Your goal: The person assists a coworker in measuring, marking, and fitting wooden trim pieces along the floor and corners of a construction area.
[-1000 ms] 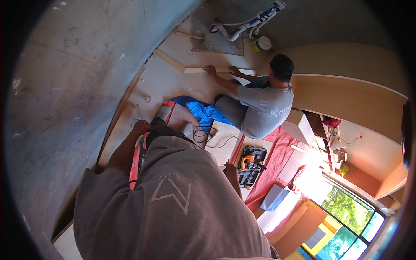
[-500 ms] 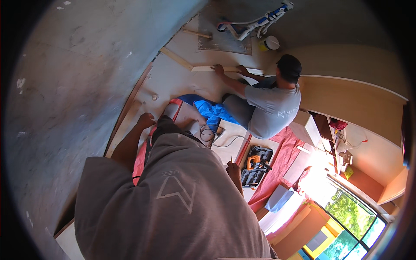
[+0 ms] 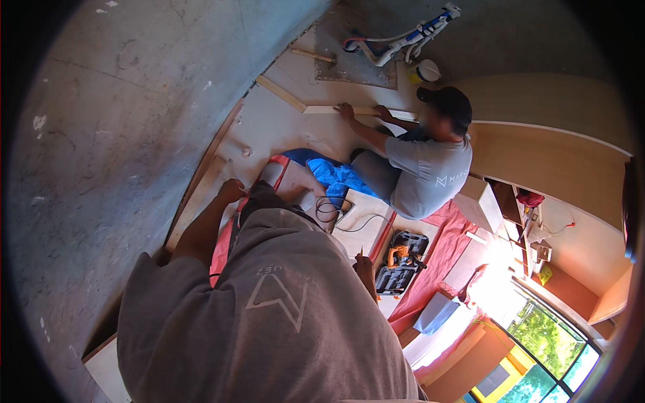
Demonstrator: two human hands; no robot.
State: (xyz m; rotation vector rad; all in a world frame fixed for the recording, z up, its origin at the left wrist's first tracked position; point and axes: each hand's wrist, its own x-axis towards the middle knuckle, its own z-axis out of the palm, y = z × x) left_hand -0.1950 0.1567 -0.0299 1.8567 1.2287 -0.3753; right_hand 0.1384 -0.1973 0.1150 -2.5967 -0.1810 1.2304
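My left hand (image 3: 232,191) is at the left, low beside the wall, next to the red cloth edge. Its fingers look pinched together, and a small pale thing seems to be at their tips, too small to name. In my right hand (image 3: 364,271), held beside my body on the right, a thin pencil (image 3: 361,252) points upward. The hand is closed round it, partly hidden by my shirt. Close to this hand lies an open black tool case (image 3: 402,274) with an orange power tool (image 3: 398,255) in it.
A co-worker (image 3: 433,168) sits ahead, both hands on a pale wooden strip (image 3: 322,109) on the floor. Blue plastic sheeting (image 3: 334,176), a dark cable (image 3: 322,209) and red cloth (image 3: 440,250) lie between us. Pipes (image 3: 403,41) and a bucket (image 3: 424,71) stand at the back.
The whole view has shifted slightly, with the scene moving right and down. The co-worker's head has turned toward the left. My hands keep nearly the same poses.
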